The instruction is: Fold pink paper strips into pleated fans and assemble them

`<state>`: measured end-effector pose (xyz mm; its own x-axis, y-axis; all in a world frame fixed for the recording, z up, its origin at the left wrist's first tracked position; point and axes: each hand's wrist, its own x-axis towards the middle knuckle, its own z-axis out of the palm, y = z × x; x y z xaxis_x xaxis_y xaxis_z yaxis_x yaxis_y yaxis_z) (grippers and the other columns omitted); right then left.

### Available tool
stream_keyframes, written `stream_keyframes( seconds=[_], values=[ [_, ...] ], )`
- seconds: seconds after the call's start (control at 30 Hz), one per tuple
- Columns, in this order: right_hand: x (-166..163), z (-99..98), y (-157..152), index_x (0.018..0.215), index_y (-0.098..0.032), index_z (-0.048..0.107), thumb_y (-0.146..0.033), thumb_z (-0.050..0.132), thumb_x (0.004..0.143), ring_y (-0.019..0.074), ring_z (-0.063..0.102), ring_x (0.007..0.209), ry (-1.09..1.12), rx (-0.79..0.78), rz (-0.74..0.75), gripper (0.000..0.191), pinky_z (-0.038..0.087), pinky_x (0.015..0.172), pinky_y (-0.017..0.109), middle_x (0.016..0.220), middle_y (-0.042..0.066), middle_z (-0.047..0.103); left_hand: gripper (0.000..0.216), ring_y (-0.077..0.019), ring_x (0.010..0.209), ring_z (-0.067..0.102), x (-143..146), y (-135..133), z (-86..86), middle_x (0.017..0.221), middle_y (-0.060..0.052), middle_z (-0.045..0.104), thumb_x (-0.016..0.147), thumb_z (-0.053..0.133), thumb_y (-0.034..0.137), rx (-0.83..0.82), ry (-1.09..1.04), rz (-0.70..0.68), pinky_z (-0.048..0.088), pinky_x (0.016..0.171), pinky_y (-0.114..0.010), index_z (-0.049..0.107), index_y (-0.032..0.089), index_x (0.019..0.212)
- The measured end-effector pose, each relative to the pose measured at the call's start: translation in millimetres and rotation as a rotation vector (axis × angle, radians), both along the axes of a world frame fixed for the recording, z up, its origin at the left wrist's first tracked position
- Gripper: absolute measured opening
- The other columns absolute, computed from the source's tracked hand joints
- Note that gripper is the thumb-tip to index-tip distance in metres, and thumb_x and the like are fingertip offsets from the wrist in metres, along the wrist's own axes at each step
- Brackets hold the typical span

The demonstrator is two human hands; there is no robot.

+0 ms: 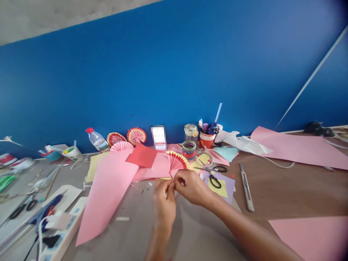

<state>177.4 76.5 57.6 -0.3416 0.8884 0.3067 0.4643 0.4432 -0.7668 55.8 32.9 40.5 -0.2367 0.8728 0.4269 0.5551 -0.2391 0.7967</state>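
A pleated pink paper fan point(178, 162) with a yellow-and-red edge is spread upward above my fingers. My left hand point(164, 195) pinches around the narrow lower end of the fan. Closed beside it, my right hand point(192, 185) grips the same end from the right, with fingertips touching the left ones. The exact grip point is mostly hidden by the fingers. Just behind the fan lie a red paper square point(141, 155) and pink sheets. Black-handled scissors point(215, 181) rest on yellow and purple paper, right of my right hand.
A large curled pink sheet point(108, 197) lies left. Two round pleated fans point(136, 136) lean on the blue wall near a bottle point(97, 140). A utility knife point(246, 188) lies right, before a red cup point(207, 140) of tools. A glue gun point(48, 209) and power strip point(69, 226) occupy the left.
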Motion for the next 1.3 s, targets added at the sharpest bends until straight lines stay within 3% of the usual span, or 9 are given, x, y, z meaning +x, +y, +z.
stream_keyframes(
  seconds=[0.3,0.63,0.77,0.93,1.07,1.3],
  values=[
    [5.7,1.2,6.4,0.060,-0.016,0.054,-0.014,0.046,0.066,0.0082,0.040,0.053,0.200,-0.391,0.149,0.010,0.030,0.050,0.019,0.056,-0.004,0.050,0.018,-0.0150,0.069,0.057,-2.4,1.1,0.7,0.073,-0.003,0.059,0.080,0.052,0.024,-0.109,-0.102,-0.032,0.045,0.062,-0.025,0.063,0.017,0.069],
    [12.3,-4.6,13.1,0.064,-0.015,0.054,-0.018,0.050,0.064,0.0077,0.039,0.056,0.370,-0.548,0.260,0.005,0.030,0.053,0.020,0.059,-0.005,0.047,0.020,-0.0124,0.063,0.055,1.5,-1.0,11.3,0.067,-0.001,0.057,0.077,0.054,0.029,-0.187,-0.307,-0.095,0.048,0.058,-0.023,0.062,0.017,0.064],
    [12.2,-3.4,11.8,0.064,-0.016,0.054,-0.017,0.049,0.065,0.0076,0.040,0.055,0.327,-0.540,0.260,0.005,0.031,0.052,0.019,0.058,-0.005,0.047,0.021,-0.0141,0.066,0.060,1.4,-2.6,13.4,0.073,-0.003,0.062,0.079,0.055,0.034,-0.207,-0.356,-0.147,0.051,0.060,-0.024,0.064,0.017,0.073],
    [11.5,6.3,5.1,0.060,-0.016,0.052,-0.014,0.048,0.065,0.0083,0.042,0.055,0.216,-0.398,0.264,0.006,0.032,0.052,0.019,0.057,-0.005,0.049,0.030,-0.0148,0.068,0.061,-2.7,-0.5,7.5,0.083,-0.005,0.065,0.075,0.062,0.038,-0.276,-0.470,-0.155,0.050,0.064,-0.027,0.062,0.017,0.097],
    [12.5,12.7,2.6,0.060,-0.016,0.053,-0.014,0.046,0.065,0.0078,0.039,0.053,0.103,-0.390,0.240,0.009,0.029,0.049,0.020,0.055,-0.005,0.048,0.023,-0.0140,0.071,0.058,-4.2,2.5,4.7,0.076,-0.002,0.061,0.073,0.064,0.034,-0.269,-0.620,-0.195,0.047,0.066,-0.025,0.061,0.015,0.086],
    [14.7,16.2,1.7,0.059,-0.017,0.053,-0.016,0.046,0.068,0.0082,0.039,0.054,0.066,-0.379,0.241,0.012,0.029,0.051,0.020,0.055,-0.005,0.047,0.020,-0.0127,0.069,0.057,-1.0,1.9,11.3,0.073,-0.002,0.061,0.068,0.064,0.030,-0.272,-0.690,-0.180,0.045,0.063,-0.022,0.058,0.015,0.081]
  ],
)
